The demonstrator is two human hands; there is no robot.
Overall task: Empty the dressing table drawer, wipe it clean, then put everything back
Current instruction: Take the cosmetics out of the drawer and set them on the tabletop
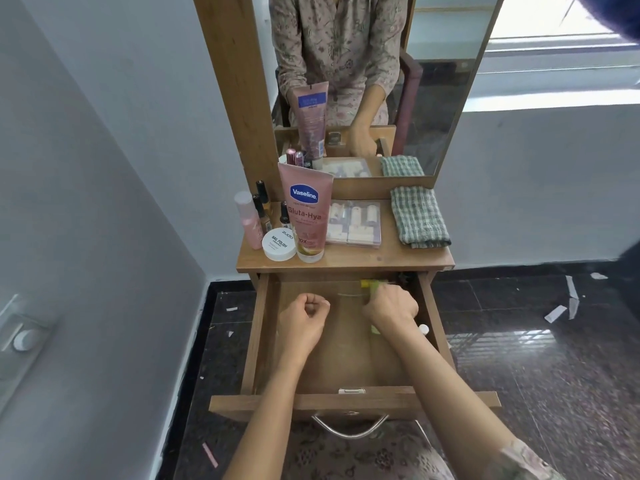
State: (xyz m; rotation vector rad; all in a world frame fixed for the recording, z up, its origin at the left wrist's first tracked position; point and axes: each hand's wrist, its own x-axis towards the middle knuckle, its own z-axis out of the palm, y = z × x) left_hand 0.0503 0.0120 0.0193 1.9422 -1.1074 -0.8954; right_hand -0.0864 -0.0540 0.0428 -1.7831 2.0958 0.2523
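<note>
The wooden drawer [263, 327] is pulled out below the dressing table top [381, 258]. My right hand [389, 306] reaches into its far right part and grips a yellow-green item [372, 284], mostly hidden by my fingers. My left hand [304, 322] hovers over the drawer's left middle, fingers curled into a loose fist with nothing visible in it. A small white cap [424, 329] lies by the drawer's right wall. On the table top stand a pink Vaseline tube [306, 209], a white nail polish jar [278, 244], a pink bottle [248, 220], small dark bottles [262, 202], a clear case [353, 223] and a folded checked cloth [419, 216].
A mirror [381, 81] in a wooden frame rises behind the table top. A grey wall stands to the left. The dark tiled floor [536, 358] carries scraps of paper on both sides. The drawer's metal handle [349, 427] sits close to my body.
</note>
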